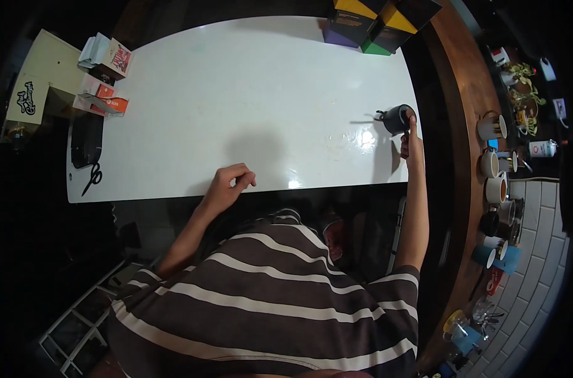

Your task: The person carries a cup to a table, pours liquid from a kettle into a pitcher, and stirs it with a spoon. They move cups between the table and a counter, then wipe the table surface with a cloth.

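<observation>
Near the right end of the white table (236,82), my right hand (412,142) is wrapped round the side of a small dark jug (396,119), thumb uppermost. A short spout-like projection shows on the jug's left side; its contents cannot be made out. My left hand (231,181) rests loosely curled at the table's front edge, with nothing visible in it.
Dark boxes with yellow, purple and green parts (371,28) stand at the back right corner. Scissors (93,178), a dark tray (86,142) and small cartons (113,60) are on the left. Several cups (495,189) line the wooden counter (459,208) at right.
</observation>
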Demonstrator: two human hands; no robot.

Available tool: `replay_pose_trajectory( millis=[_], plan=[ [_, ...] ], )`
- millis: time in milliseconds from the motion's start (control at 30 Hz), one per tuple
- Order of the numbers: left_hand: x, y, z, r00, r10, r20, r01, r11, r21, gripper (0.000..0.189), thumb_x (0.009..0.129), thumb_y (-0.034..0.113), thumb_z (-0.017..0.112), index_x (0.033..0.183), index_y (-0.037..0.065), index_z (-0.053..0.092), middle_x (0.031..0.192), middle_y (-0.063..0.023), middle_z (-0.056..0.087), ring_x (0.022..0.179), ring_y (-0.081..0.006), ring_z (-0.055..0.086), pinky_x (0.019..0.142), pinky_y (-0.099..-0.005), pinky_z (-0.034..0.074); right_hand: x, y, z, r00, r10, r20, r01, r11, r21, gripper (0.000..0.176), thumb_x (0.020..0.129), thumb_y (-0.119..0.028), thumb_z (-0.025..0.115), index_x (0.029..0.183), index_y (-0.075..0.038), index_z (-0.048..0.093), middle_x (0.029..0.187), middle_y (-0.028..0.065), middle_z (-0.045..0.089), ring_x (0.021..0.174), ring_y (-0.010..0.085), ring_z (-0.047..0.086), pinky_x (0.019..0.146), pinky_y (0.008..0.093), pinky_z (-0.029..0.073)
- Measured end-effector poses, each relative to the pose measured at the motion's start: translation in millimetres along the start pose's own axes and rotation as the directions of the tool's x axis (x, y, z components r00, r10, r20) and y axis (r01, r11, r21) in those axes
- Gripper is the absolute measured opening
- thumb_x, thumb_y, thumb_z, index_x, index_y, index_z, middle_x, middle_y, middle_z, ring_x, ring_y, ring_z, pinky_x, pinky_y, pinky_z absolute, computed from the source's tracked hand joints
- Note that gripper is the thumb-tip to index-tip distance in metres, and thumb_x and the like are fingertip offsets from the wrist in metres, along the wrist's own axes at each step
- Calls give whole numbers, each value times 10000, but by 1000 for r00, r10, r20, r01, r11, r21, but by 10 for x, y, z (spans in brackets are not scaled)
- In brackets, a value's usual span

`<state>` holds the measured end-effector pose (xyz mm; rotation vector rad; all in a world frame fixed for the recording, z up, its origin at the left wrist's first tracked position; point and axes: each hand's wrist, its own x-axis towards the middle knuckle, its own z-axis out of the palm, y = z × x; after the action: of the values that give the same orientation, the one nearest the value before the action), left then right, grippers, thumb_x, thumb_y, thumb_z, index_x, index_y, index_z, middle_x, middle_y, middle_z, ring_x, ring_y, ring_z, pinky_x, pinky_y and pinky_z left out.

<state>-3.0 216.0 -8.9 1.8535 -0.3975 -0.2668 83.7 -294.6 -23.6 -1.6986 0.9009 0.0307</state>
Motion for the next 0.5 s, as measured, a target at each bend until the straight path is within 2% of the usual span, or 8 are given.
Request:
replay_pose_trajectory(
  millis=[67,233,300,333,367,433,467,500],
  plan=[
    [-7,-19,-21,1000,6,-25,-5,999,32,236,998,128,619,811,-11,657,738,-57,626,632,-143,541,598,-299,419,-90,-40,91,988,-98,-118,94,995,-43,748,805,-843,586,579,-143,451,484,-108,293,386,29,255,391,228,169],
    [-48,88,-26,995,-51,-81,56,996,67,279,1019,130,565,805,-34,637,748,-63,599,672,-136,548,654,-288,451,-168,-325,239,968,-208,-142,197,976,-89,734,818,-788,635,552,-126,461,484,-89,357,398,23,308,394,221,204],
    [-66,168,-19,993,-54,-108,61,996,61,297,1025,144,561,800,-34,636,745,-64,597,671,-134,542,651,-285,447,-199,-479,345,922,-331,-201,263,916,-303,803,838,-763,633,472,-83,414,477,-23,407,446,86,379,460,282,285],
    [-70,192,-17,992,-48,-119,57,996,71,297,1025,144,561,800,-34,636,745,-64,597,671,-134,542,651,-285,447,-281,-566,409,892,-401,-207,308,877,-369,843,847,-745,636,478,-13,439,477,14,430,478,131,416,507,339,341],
    [-92,192,-1,989,-40,-140,48,997,57,303,1027,149,560,797,-33,633,745,-63,596,671,-133,538,650,-282,445,-347,-655,471,892,-404,-203,316,878,-360,843,847,-745,636,478,-13,439,477,14,430,478,131,416,507,339,341],
    [-119,146,28,987,-37,-159,45,998,46,309,1030,154,559,795,-33,631,745,-63,595,671,-132,535,649,-280,442,-478,-787,559,853,-504,-138,393,793,-465,865,846,-740,640,511,38,463,489,43,456,495,160,446,532,369,385],
    [-131,105,45,982,-27,-185,33,999,28,281,1016,138,580,797,-28,639,740,-64,607,649,-131,534,626,-282,430,-518,-845,597,852,-513,-104,399,766,-504,867,845,-730,650,554,81,549,496,86,506,511,180,502,566,370,434],
    [-137,103,57,977,-19,-213,21,1000,9,252,1001,122,602,800,-22,648,735,-64,620,627,-131,533,603,-283,419,-563,-892,650,853,-512,-101,400,766,-503,867,845,-730,650,554,81,549,496,86,506,511,180,502,566,370,434]
  ],
)
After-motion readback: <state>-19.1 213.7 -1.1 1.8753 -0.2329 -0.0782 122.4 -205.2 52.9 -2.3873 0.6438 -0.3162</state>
